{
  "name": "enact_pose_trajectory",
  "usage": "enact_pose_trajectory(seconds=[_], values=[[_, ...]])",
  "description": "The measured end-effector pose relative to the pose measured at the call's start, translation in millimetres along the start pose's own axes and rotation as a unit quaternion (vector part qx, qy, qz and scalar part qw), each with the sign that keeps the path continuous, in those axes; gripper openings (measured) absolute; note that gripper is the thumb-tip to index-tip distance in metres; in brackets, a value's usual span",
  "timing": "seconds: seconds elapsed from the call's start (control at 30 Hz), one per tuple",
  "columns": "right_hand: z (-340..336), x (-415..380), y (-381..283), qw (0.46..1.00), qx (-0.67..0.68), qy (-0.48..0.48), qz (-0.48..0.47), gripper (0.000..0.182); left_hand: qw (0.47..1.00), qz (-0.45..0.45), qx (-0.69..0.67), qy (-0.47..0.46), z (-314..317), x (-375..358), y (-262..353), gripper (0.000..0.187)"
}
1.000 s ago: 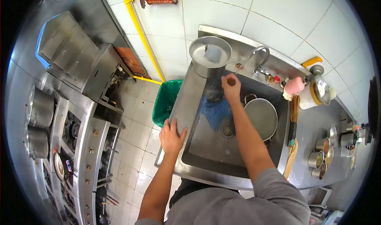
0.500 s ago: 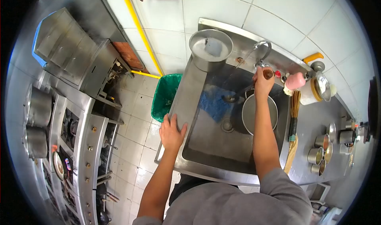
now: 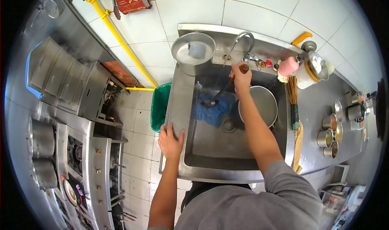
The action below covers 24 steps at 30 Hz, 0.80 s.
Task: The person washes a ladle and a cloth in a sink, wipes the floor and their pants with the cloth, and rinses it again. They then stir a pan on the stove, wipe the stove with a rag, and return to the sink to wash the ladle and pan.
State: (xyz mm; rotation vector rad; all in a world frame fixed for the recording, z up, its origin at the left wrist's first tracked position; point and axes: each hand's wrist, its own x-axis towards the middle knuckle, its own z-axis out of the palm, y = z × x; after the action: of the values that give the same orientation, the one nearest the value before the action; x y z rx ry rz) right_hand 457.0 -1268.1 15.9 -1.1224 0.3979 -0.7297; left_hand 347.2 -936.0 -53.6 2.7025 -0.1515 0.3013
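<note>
My right hand (image 3: pixel 242 80) is closed around the handle of a ladle (image 3: pixel 210 103), with the brown grip end sticking out above my fist. The ladle's bowl hangs down into the sink (image 3: pixel 210 149) and overlaps a blue cloth (image 3: pixel 221 112) there. Under my right forearm a round metal pot (image 3: pixel 263 104) stands in the sink, partly hidden by the arm. My left hand (image 3: pixel 170 142) rests on the sink's left rim, fingers spread, holding nothing. Above my right hand a curved faucet (image 3: pixel 245 35) reaches over the sink.
A pot of sudsy water (image 3: pixel 193 53) stands at the sink's back left corner. A pink bottle (image 3: pixel 288 66), a stick brush (image 3: pixel 293 104) and several small metal cups (image 3: pixel 325 138) lie to the right. A green bin (image 3: pixel 161 108) and a stove (image 3: pixel 81 157) are on the left.
The view has shifted. My right hand has moved left with the ladle, relative to the faucet, bringing its bowl farther over the blue cloth. My left hand stays on the rim.
</note>
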Motion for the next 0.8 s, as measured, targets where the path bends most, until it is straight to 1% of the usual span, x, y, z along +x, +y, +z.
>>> enact_pose_trajectory(seconds=[0.07,0.1,0.13,0.17,0.2,0.27,0.3,0.33,0.4,0.5,0.57,0.63,0.67,0.7,0.73,0.8], values=[[3.5,-30.5,-22.8,0.986,-0.118,-0.108,-0.034,0.016,1.000,0.001,0.005,-0.001,0.9,-0.7,0.6,0.061],[-7.8,-45.7,-1.4,0.987,-0.119,-0.105,-0.031,0.016,1.000,-0.002,0.005,-0.002,0.8,-1.7,1.0,0.060],[-21.4,-57.5,33.2,0.973,-0.169,-0.136,-0.076,0.016,1.000,-0.004,0.003,0.001,0.3,-0.4,2.0,0.060],[-26.1,-61.7,50.7,0.954,-0.216,-0.168,-0.124,0.017,1.000,-0.003,0.003,0.003,-0.1,0.4,1.9,0.060],[-16.0,-53.3,45.1,0.953,-0.214,-0.171,-0.129,0.017,1.000,0.003,0.004,0.011,0.5,1.9,0.8,0.060],[-3.6,-39.2,29.8,0.973,-0.197,-0.110,-0.039,0.016,1.000,0.009,0.006,0.010,-0.7,-10.3,-2.3,0.060],[-4.2,-24.5,23.2,0.982,-0.165,-0.075,-0.057,0.017,1.000,0.012,0.006,0.014,0.7,-6.1,-1.0,0.060],[-6.8,-11.2,15.9,0.980,-0.186,-0.032,-0.069,0.017,1.000,0.011,0.007,0.019,0.2,-0.6,0.3,0.060],[-18.1,-3.5,-5.4,0.975,-0.185,-0.009,-0.124,0.017,1.000,0.005,0.007,0.020,0.0,1.8,0.6,0.059],[-45.1,17.1,31.1,0.970,-0.196,0.019,-0.145,0.018,1.000,0.004,0.007,0.015,1.8,-1.5,1.3,0.059],[-45.2,23.0,47.5,0.968,-0.184,0.108,-0.133,0.021,1.000,-0.001,0.010,0.021,0.5,3.5,1.2,0.059],[-42.7,30.0,51.0,0.973,-0.163,0.107,-0.123,0.021,1.000,-0.010,0.011,0.001,-3.4,-0.1,4.0,0.059],[-38.8,37.1,48.9,0.977,-0.137,0.103,-0.124,0.022,1.000,-0.010,0.009,0.004,-2.6,0.3,3.8,0.059],[-35.1,37.5,45.5,0.980,-0.118,0.119,-0.106,0.021,1.000,-0.007,0.014,0.012,-1.7,1.2,4.2,0.058],[-34.1,33.4,43.6,0.981,-0.118,0.115,-0.107,0.021,1.000,-0.006,0.020,0.018,-1.1,-0.4,3.6,0.058],[-36.6,11.7,44.1,0.993,-0.012,0.117,-0.009,0.019,1.000,-0.010,0.013,0.011,-1.5,-1.0,2.1,0.058]])
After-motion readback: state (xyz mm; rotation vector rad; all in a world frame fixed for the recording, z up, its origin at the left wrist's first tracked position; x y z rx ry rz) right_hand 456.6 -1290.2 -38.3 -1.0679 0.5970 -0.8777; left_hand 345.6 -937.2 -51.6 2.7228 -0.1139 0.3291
